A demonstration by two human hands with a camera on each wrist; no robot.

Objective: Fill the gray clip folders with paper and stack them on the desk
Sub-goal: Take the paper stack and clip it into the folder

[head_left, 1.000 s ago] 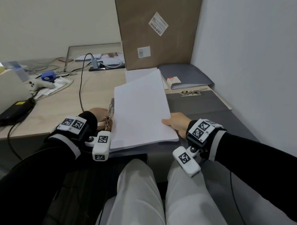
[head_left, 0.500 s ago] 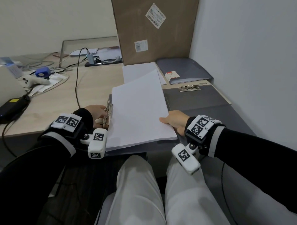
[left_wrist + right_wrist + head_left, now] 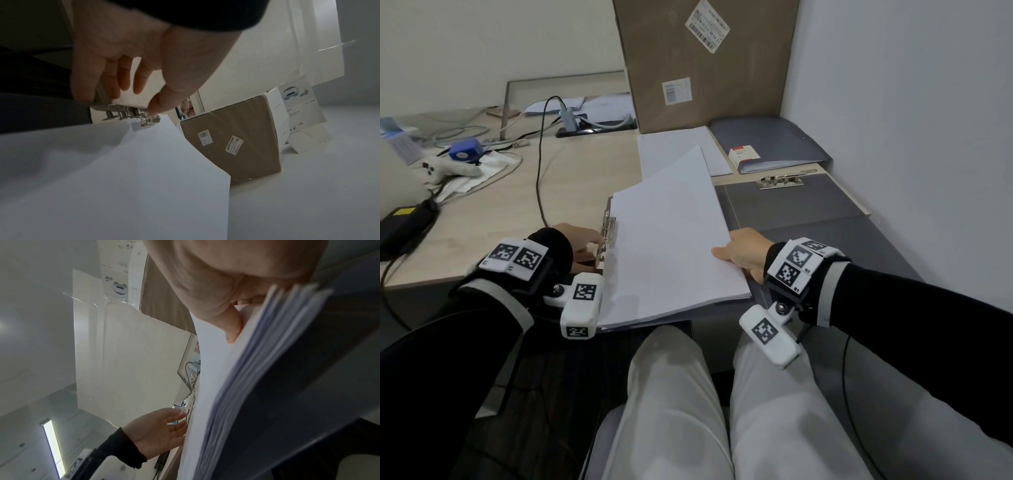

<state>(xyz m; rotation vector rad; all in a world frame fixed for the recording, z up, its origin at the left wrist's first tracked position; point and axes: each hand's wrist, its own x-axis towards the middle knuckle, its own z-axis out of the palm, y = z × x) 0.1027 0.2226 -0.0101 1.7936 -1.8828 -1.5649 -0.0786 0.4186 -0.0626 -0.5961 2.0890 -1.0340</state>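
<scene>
An open gray clip folder lies across the desk's near edge. A thick stack of white paper rests on its left half, with the far end raised. My left hand is at the metal clip on the folder's left edge. In the left wrist view the thumb presses on the clip and the index finger hooks behind the folder's edge. My right hand pinches the stack's right edge, with its thumb on top of the paper and its fingers hidden beneath.
A closed gray folder with a red-and-white label lies at the back right, beside loose paper. A tall cardboard box stands behind them. Cables, a black adapter and a white controller lie on the left of the desk. A wall runs along the right.
</scene>
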